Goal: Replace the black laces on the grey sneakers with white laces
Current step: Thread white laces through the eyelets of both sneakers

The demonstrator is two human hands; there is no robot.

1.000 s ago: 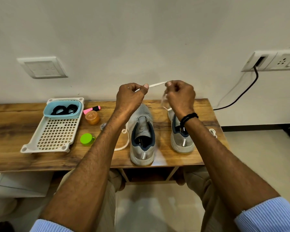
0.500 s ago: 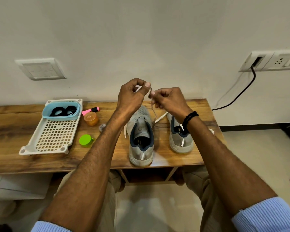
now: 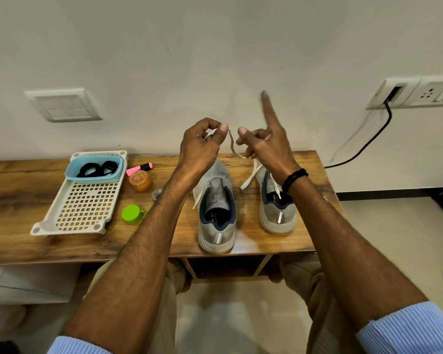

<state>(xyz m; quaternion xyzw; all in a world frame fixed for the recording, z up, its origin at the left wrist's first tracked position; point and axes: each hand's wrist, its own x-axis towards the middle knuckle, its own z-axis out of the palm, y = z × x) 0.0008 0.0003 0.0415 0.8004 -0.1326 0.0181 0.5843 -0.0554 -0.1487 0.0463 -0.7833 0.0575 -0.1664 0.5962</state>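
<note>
Two grey sneakers stand heel-toward-me on the wooden table [image 3: 23, 241]: the left sneaker [image 3: 216, 213] and the right sneaker [image 3: 276, 208]. A white lace [image 3: 232, 144] hangs in the air between my hands and trails down to the table between the shoes. My left hand [image 3: 202, 146] pinches the lace above the left shoe's toe. My right hand [image 3: 264, 146] holds the lace with curled fingers, its index finger pointing straight up. The black laces [image 3: 96, 168] lie coiled in a blue tub [image 3: 72, 172].
The blue tub sits at the far end of a white slotted tray [image 3: 85, 208] on the left. A pink highlighter [image 3: 140, 167], an orange jar [image 3: 140, 180] and a green lid [image 3: 132, 213] lie between tray and shoes. A black cable [image 3: 363, 146] runs from the wall socket.
My hands held the lace stretched taut a second ago, then came close together. Now the lace sags between them and my right index finger has lifted straight up.
</note>
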